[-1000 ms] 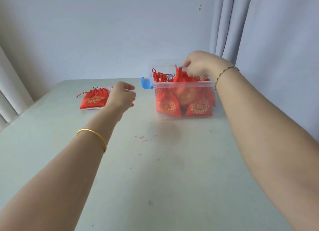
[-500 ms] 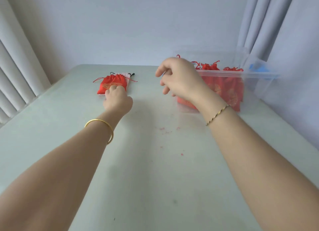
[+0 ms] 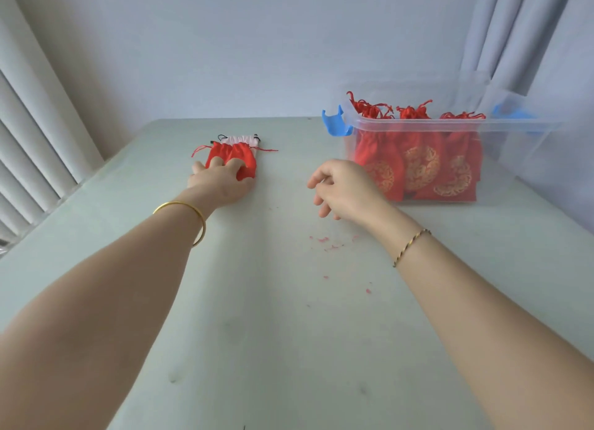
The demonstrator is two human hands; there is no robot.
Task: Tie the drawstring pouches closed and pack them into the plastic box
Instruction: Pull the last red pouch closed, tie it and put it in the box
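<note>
Head view: centre-left, the left hand (image 3: 221, 184) curls its fingers into the near end of a red pouch (image 3: 236, 156) lying flat on the table (image 3: 289, 333). Mid-frame, the right hand (image 3: 345, 190) hangs loosely curled, holding nothing. Upper right, the plastic box (image 3: 450, 128) has tied pouches (image 3: 421, 166) standing inside.

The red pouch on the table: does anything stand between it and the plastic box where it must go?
Nothing on the table does. Between the red pouch, held by the left hand, and the plastic box only the empty right hand hovers. The box looks open on top.
</note>
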